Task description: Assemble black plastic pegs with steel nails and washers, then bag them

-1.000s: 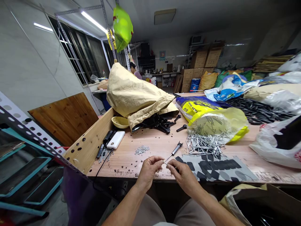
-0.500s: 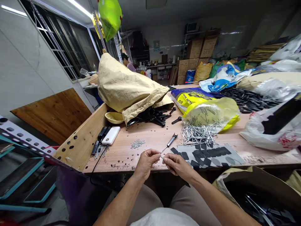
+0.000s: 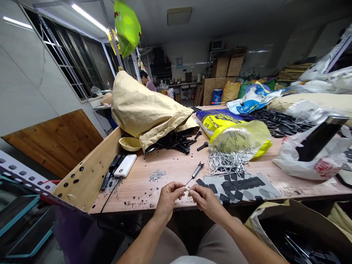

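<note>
At the table's front edge my left hand (image 3: 169, 200) is closed in a pinch. My right hand (image 3: 205, 201) pinches from the other side, its fingertips almost meeting the left ones. A short length of thin metal rod (image 3: 187, 189) shows between them; its ends are hidden by the fingers. Just beyond, a black plastic part (image 3: 198, 170) with a thin metal shaft lies on the tabletop, the shaft pointing toward my hands. A small heap of tiny metal pieces (image 3: 157, 175) is left of it. To its right is a pile of long metal pins (image 3: 228, 161).
A grey sheet with black pads (image 3: 264, 183) lies right of my hands. Black parts (image 3: 180, 142) spill from a tan sack (image 3: 148, 106). A yellow bag (image 3: 242, 135), a white power bank (image 3: 125, 165) and a wooden side board (image 3: 85, 172) surround the work area. An open sack (image 3: 255, 216) stands lower right.
The head view has shifted, tilting up and slightly right, so the table things appear lower and further left. Both hands keep their pinch close together.
</note>
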The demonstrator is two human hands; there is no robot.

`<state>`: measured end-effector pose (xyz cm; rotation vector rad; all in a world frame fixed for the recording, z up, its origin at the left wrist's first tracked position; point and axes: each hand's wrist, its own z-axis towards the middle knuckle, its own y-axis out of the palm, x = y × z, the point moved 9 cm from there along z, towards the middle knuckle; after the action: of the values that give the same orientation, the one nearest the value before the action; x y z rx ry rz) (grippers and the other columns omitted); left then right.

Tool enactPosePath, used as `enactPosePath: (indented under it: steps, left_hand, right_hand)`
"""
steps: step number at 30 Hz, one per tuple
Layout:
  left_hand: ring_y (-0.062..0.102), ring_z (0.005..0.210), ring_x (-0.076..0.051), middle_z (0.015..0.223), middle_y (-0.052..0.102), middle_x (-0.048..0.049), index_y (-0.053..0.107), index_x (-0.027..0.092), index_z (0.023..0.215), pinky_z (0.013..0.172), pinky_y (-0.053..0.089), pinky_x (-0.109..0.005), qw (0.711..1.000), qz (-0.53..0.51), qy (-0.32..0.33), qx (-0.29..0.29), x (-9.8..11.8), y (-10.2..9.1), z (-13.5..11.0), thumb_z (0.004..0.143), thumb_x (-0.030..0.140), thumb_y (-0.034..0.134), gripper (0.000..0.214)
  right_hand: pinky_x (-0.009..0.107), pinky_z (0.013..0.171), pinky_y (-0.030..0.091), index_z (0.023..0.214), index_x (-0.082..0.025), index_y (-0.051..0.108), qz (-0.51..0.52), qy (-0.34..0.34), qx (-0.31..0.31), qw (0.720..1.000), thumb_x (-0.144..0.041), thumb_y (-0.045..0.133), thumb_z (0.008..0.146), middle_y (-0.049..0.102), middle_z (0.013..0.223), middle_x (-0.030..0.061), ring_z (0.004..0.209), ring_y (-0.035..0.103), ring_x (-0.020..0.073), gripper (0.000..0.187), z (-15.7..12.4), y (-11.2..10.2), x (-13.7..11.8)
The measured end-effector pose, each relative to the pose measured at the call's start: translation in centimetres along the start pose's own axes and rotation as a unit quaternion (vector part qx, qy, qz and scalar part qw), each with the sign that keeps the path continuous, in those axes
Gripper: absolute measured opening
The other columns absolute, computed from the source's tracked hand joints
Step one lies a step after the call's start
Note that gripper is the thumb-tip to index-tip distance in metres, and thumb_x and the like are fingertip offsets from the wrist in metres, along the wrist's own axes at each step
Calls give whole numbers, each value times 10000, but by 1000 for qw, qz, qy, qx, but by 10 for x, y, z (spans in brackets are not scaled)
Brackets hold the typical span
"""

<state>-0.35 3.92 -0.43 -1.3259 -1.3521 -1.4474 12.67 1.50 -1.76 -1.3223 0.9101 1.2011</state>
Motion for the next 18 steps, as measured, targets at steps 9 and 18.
enactPosePath:
  steps: [9,18]
  left_hand:
    - [538,559,-72,643,667,-27,711,127,719,523,388,-173,993,-101,-56,-2,-16,1,3,616,307,841,245]
    - [580,599,-61,671,654,-34,722,95,827,543,445,-125,960,-245,-134,-35,-27,10,-1,616,235,868,292]
  right_hand:
    - [248,620,398,813,-205,597,-194,-89,40,976,-420,384,969,608,704,14,643,534,146,341,-9,-6,-37]
    - [255,712,429,1008,-239,618,-336,-108,42,935,-341,411,984,704,904,44,797,647,178,232,-9,-8,-49]
